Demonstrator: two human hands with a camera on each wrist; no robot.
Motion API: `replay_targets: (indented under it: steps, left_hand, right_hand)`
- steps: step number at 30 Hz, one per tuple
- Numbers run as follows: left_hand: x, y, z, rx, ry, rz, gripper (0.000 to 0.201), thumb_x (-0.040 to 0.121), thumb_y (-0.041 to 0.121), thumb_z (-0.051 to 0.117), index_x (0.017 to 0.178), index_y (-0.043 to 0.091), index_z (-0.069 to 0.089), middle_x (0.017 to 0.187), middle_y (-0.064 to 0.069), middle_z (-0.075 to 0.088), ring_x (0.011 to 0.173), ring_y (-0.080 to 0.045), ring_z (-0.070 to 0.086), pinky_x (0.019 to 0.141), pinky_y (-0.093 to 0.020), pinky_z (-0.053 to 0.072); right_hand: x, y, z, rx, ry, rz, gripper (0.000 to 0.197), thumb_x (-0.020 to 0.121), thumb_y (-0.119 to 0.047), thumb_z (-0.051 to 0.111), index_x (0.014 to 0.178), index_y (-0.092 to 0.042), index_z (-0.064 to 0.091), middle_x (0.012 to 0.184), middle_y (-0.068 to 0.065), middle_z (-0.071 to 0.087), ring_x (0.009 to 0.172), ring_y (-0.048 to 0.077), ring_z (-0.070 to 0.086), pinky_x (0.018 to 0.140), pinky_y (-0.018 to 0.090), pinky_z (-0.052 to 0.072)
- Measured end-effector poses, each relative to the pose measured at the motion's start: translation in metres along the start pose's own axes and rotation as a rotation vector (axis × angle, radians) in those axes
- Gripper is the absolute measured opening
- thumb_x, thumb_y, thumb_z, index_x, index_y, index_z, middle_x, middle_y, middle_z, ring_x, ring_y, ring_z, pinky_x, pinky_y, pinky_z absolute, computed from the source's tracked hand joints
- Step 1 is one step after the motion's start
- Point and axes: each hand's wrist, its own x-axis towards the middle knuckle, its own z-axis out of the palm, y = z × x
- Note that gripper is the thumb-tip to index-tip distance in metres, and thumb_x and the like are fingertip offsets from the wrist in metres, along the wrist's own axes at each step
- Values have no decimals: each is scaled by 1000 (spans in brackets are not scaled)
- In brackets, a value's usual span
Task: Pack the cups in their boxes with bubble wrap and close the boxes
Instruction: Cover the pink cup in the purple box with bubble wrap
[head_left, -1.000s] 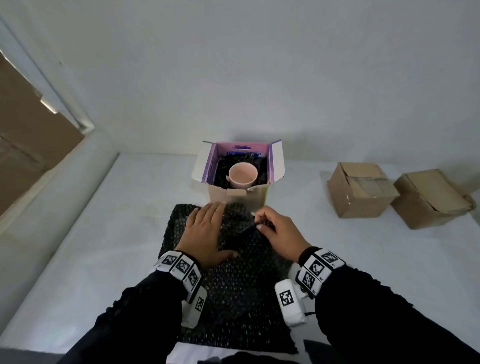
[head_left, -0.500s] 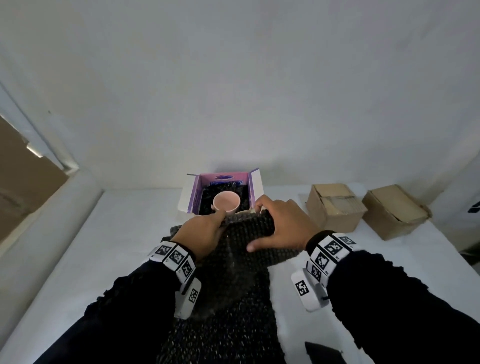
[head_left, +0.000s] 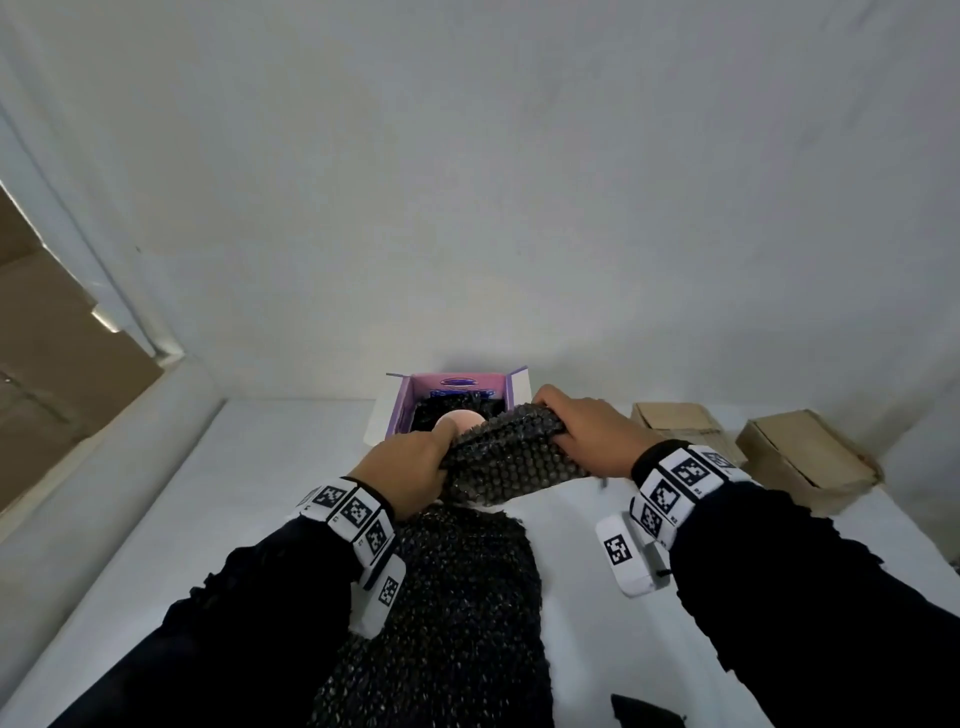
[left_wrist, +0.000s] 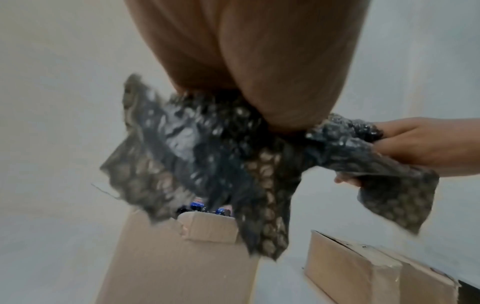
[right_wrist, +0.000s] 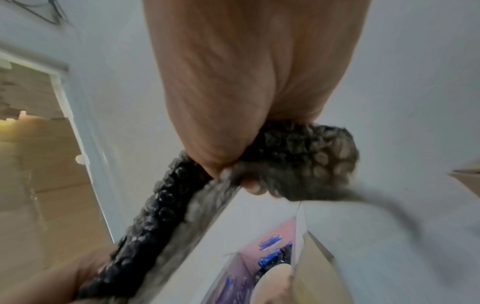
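Fingers of the left hand (head_left: 413, 470) are curled tight round one end of a piece of black bubble wrap (head_left: 511, 457), and the right hand (head_left: 589, 434) grips the other end the same way, thumb under and knuckles on top, so the piece stretches between them, lifted off the white table (head_left: 156, 519). They hold it just in front of and above the open box (head_left: 457, 397), whose purple-lined flaps stand up at either side. Inside, a pink cup (head_left: 460, 420) sits upright on more dark wrap, its rim partly hidden behind the held sheet. From the left wrist view the wrap hangs ragged over the box's brown front wall, blurred at its edges. Below the hands a longer sheet of bubble wrap (head_left: 467, 597) lies flat on the table, running back toward the person between the black sleeves. Off to the right, well apart from the open one, two brown cardboard boxes (head_left: 675, 426) sit side by side near the wall, flaps folded down.
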Motion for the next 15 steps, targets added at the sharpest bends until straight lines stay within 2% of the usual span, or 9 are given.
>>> replay_targets:
  steps: [2, 4, 5, 6, 8, 9, 10, 13, 15]
  left_hand:
    - [-3, -6, -4, -8, 74, 26, 40, 89, 52, 50, 108, 18, 41, 86, -3, 65, 77, -27, 62, 64, -34, 42]
    - [-4, -12, -6, 58, 58, 31, 65, 72, 79, 51, 105, 24, 46, 86, 6, 64, 75, -19, 61, 67, -32, 44]
    - [-3, -13, -7, 124, 22, 17, 65, 69, 79, 53, 105, 25, 48, 89, 8, 64, 78, -18, 62, 70, -32, 43]
    - [-1, -15, -8, 182, -13, 5, 55, 73, 70, 56, 105, 25, 52, 93, 7, 64, 84, -19, 63, 73, -32, 43]
    - [1, -20, -9, 172, -20, -29, 32, 80, 44, 60, 104, 23, 58, 98, 3, 62, 93, -21, 61, 76, -31, 43]
    - [2, -25, -7, 117, -14, -53, 29, 79, 35, 63, 105, 21, 60, 100, 2, 61, 96, -21, 59, 77, -32, 45]
    - [1, -31, -5, 38, -11, -80, 31, 78, 30, 65, 107, 19, 60, 101, 0, 61, 96, -22, 59, 78, -35, 47]
    - [-4, -40, 3, -99, -44, -140, 33, 84, 20, 58, 116, 15, 50, 99, -9, 66, 93, -30, 61, 76, -41, 48]
    - [-8, -45, 9, -128, -21, -145, 38, 88, 27, 56, 120, 13, 42, 95, -12, 65, 88, -32, 62, 71, -40, 48]
  right_hand:
    - [7, 1, -6, 6, 0, 0, 24, 92, -22, 52, 115, -20, 43, 99, 5, 64, 92, 29, 61, 81, 36, 44]
    - [11, 1, -13, 46, -47, 14, 43, 81, -42, 70, 114, -26, 48, 97, -6, 64, 90, 17, 61, 81, 31, 41]
    - [14, 0, -15, 18, -84, 7, 52, 72, -49, 77, 112, -29, 51, 96, -11, 63, 88, 12, 59, 82, 31, 41]
    - [18, -2, -15, -48, -118, -7, 51, 68, -49, 80, 108, -29, 55, 93, -13, 63, 87, 11, 58, 83, 31, 40]
    - [28, -6, -15, -182, -114, -46, 21, 80, -36, 72, 94, -26, 60, 88, -9, 65, 87, 16, 62, 82, 31, 42]
    - [34, -7, -16, -197, -102, -55, 5, 86, -29, 62, 88, -26, 59, 87, -5, 66, 87, 19, 64, 81, 31, 44]
    - [40, -6, -17, -168, -102, -54, 6, 90, -24, 55, 84, -26, 56, 88, -2, 67, 87, 22, 64, 80, 32, 46]
    - [61, -1, -17, -2, -192, -38, 14, 92, -13, 48, 89, -24, 55, 93, -1, 64, 90, 22, 61, 78, 32, 46]
    - [76, 1, -16, 46, -232, -40, 8, 92, -10, 52, 93, -19, 54, 93, 3, 61, 85, 22, 58, 70, 30, 42]
